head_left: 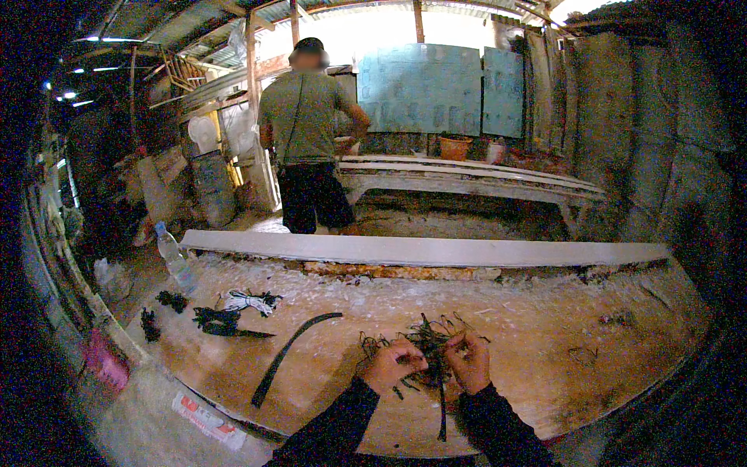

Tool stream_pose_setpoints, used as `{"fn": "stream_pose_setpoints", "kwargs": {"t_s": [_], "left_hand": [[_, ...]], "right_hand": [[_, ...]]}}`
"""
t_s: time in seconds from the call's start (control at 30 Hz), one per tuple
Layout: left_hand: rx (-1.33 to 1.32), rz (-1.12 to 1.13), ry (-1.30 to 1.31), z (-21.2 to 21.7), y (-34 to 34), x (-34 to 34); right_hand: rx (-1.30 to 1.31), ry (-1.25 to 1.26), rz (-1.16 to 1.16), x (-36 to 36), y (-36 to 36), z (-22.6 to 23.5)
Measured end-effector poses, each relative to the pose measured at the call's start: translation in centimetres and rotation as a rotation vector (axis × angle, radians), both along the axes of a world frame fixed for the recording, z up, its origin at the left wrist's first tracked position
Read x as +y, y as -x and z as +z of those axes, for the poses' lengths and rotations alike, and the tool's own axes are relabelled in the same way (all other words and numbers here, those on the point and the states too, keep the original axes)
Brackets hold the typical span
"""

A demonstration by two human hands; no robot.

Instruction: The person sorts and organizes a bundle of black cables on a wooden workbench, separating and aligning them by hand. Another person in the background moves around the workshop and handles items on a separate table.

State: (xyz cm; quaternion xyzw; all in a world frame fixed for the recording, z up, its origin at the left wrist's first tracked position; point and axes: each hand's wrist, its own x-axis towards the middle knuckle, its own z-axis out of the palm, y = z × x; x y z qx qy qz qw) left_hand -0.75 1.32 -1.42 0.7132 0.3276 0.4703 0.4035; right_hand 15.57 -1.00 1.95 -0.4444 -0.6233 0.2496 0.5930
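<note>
A tangled bundle of thin dark strips (426, 336) lies on the wooden tabletop (560, 389) in front of me. Curled in at its left side, my left hand (393, 364) pinches some of the strips. My right hand (470, 364) is closed at the bundle's right side, thumb and fingertips together on a thin dark strand. One longer strip hangs from between the hands toward the table's near edge. Exactly which strands each hand grips is too small and grainy to tell. Left of the hands lies a separate curved black strip (286, 359).
Black and white bundled cords (250, 302), small dark clumps (172, 301) and a clear plastic bottle (173, 253) are at the table's left. A long pale board (420, 247) runs along the far edge. Beyond it, a person (307, 124) stands by a bench (467, 177).
</note>
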Motion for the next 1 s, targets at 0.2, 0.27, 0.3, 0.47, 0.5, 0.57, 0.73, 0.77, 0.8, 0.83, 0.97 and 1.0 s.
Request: {"fn": "stream_pose_setpoints", "kwargs": {"t_s": [0.2, 0.27, 0.3, 0.47, 0.5, 0.57, 0.73, 0.77, 0.8, 0.83, 0.97, 1.0], "left_hand": [[0.163, -0.211, -0.178, 0.1, -1.0, -0.7], [0.174, -0.177, -0.132, -0.1, -1.0, -0.7], [0.176, -0.154, -0.08, -0.3, -0.9, -0.6], [-0.041, 0.154, -0.092, -1.1, -0.7, 0.3], [-0.085, 0.229, -0.082, -1.2, -0.5, 0.7], [-0.199, 0.348, -0.04, -1.1, -0.1, 1.2], [-0.32, 0.54, 0.05, -1.1, 0.7, 1.6], [-0.369, 0.54, -0.009, -1.2, 0.8, 1.8], [-0.346, 0.543, 0.006, -1.3, 0.8, 1.8], [-0.323, 0.546, 0.02, -1.4, 0.8, 1.9], [-0.276, 0.551, 0.018, -1.9, 0.8, 2.0], [-0.304, 0.507, 0.046, -1.9, 0.8, 1.9]], "right_hand": [[-0.124, -0.054, -0.07, 0.1, 0.2, -0.2], [-0.134, -0.122, -0.058, 0.4, 0.5, -0.4], [-0.139, -0.156, -0.05, 0.5, 0.6, -0.5], [-0.287, -0.101, -0.134, 0.4, 0.0, -0.3], [-0.384, -0.151, -0.197, 0.4, -0.1, -0.1], [-0.317, -0.178, -0.119, 0.0, 0.2, 0.1], [-0.247, -0.11, 0.303, -1.1, 1.2, 0.0], [-0.303, -0.1, 0.379, -1.2, 1.3, 0.0], [-0.36, -0.09, 0.454, -1.3, 1.4, -0.1], [-0.353, -0.087, 0.502, -1.2, 1.6, -0.1], [-0.302, -0.112, 0.609, -1.0, 1.8, -0.3], [-0.284, -0.129, 0.614, -1.0, 1.7, -0.3]]}}
